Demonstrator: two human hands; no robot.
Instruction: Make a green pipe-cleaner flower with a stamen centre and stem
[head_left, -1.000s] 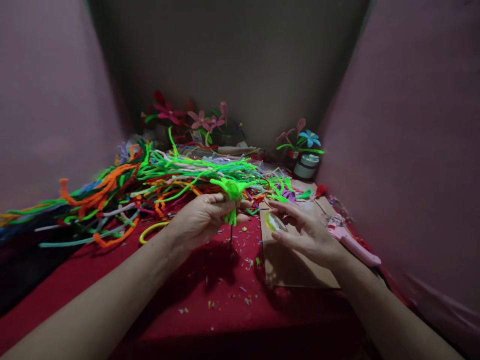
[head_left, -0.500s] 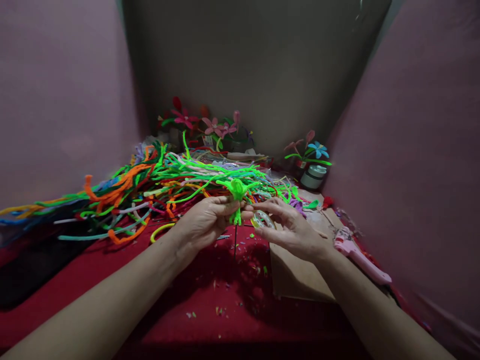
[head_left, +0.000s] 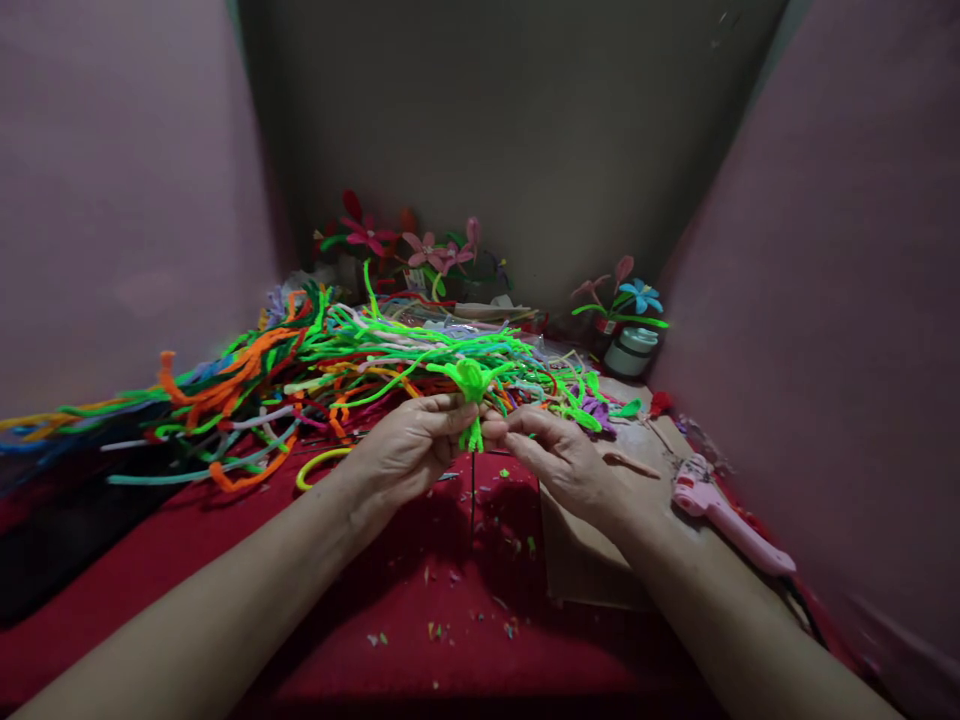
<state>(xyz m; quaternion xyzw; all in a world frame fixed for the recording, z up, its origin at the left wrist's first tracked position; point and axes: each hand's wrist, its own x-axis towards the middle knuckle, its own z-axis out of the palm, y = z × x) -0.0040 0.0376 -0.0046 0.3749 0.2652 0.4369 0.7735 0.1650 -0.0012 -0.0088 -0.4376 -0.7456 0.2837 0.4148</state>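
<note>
Pinched in the fingers of my left hand is a bright green pipe-cleaner flower, its petals spread at the top. Short green ends hang below the grip, and a thin dark stem runs down from them. My right hand is closed close to the left fingertips, thumb and forefinger pressed together beside the flower's base. Whatever they hold is hidden or too small to make out. The ring-shaped roll seen earlier in that hand does not show now.
A heap of coloured pipe cleaners spreads behind my hands. A yellow ring lies left, a pink glue gun right, beside cardboard. Farther back stand finished flowers and a lidded jar. Scraps dot the red cloth.
My right hand has moved left to the flower's base, and its fingers have closed to a pinch. The clear, yellow-edged roll it held has gone from sight. My left hand keeps its grip.
</note>
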